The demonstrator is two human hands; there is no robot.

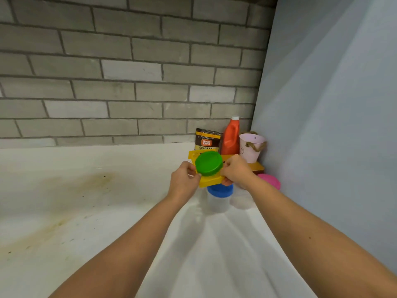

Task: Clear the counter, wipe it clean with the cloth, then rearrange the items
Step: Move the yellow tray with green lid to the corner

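The left hand [184, 179] and right hand [236, 172] are raised together over the back right corner of the bench [107, 222]. Each has its fingers curled round one end of a yellow box [211, 181]. A round green lid [208, 164] sits on top of the box between them, and the fingertips of both hands touch its edges. Whether a jar hangs under that lid cannot be told.

Just below the hands stand a clear tub with a blue lid [220, 190] and, to its right, a clear tub with a pink lid [269, 181]. Behind, against the brick wall [129, 72], are a coffee sachet [207, 140], a red bottle [231, 136] with a white cap and a pink bucket [251, 147] with a rope handle. Brownish stains [64, 190] mark the white bench on the left.
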